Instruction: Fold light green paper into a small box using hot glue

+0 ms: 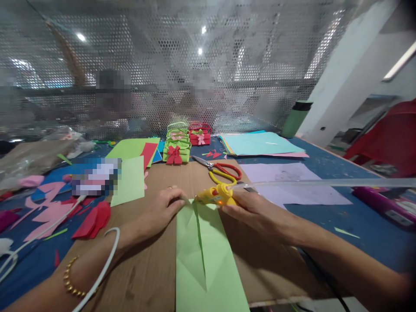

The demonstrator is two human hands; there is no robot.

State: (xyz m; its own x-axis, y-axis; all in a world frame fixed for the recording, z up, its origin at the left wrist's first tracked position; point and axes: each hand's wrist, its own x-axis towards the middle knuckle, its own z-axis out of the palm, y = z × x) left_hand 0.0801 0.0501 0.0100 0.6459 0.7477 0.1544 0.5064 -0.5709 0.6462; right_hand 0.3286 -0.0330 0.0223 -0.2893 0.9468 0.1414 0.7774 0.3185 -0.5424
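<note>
A folded light green paper [211, 260] lies on a brown cardboard sheet [139, 273], with a dark slit running down its middle. My left hand [165, 206] pinches the far left corner of this paper between thumb and fingers. In my right hand [251, 206] is a yellow hot glue gun [216, 195], its nozzle pointing left at the far edge of the paper by the slit. A long clear glue stick [325, 183] sticks out of the gun's back to the right. Scissors [221, 170] with red and yellow handles lie just beyond the gun, partly open.
Small green paper bags [177, 151] and a red one [199, 136] stand at the back. Coloured sheets [260, 143], a lilac sheet [299, 182] and a green bottle [295, 119] are right. A phone [95, 177] with a white cable and red paper pieces [92, 221] lie left.
</note>
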